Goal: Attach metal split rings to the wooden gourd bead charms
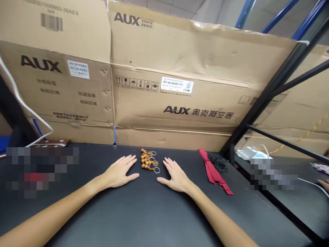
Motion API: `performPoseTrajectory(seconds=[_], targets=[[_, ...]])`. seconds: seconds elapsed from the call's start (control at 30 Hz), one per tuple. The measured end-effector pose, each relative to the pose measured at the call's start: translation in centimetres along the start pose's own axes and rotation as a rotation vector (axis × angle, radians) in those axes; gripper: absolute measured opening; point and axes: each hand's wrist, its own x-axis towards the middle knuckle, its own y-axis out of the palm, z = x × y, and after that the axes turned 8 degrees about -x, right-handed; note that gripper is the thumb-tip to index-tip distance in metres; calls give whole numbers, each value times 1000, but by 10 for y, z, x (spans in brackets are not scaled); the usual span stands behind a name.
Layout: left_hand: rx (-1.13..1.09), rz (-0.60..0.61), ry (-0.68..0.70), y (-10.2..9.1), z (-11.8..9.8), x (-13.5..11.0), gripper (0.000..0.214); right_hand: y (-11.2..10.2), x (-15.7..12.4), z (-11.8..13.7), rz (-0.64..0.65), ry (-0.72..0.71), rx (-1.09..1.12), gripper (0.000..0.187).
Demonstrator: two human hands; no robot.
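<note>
My left hand (120, 172) lies flat on the dark tabletop (144, 212), fingers stretched out and thumb apart, holding nothing. Opposite it, my right hand (174, 175) rests palm down in the same way, also without anything in it. Between the two hands, slightly farther back, sits a small cluster of keychains (146, 160) with brown round beads, orange cord and metal rings; neither hand touches it. To the right of my right hand lie red fabric strips (212, 171), partly overlapping. Beside them is a small heap of black rings or loops (218, 164), whose exact kind I cannot make out.
Large cardboard sheets (174, 116) stand as a wall behind the table. A black metal frame (257, 99) slants along the right side. At the left, a white cable (31, 109) hangs down near a pixelated patch. Another person's hand (324, 184) shows at the far right edge.
</note>
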Motion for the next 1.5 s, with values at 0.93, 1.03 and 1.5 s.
performPoseTrajectory(seconds=[0.93,1.03,1.5], targets=[[16,34,-44,-4,-9,0,79,2,1,0,16,18,13,95],[-2,7,-28,-3,-8,-1,77,2,1,0,13,21,17,94],[0,-6,-12,-3,-8,-1,74,4,2,0,-8,-1,4,93]])
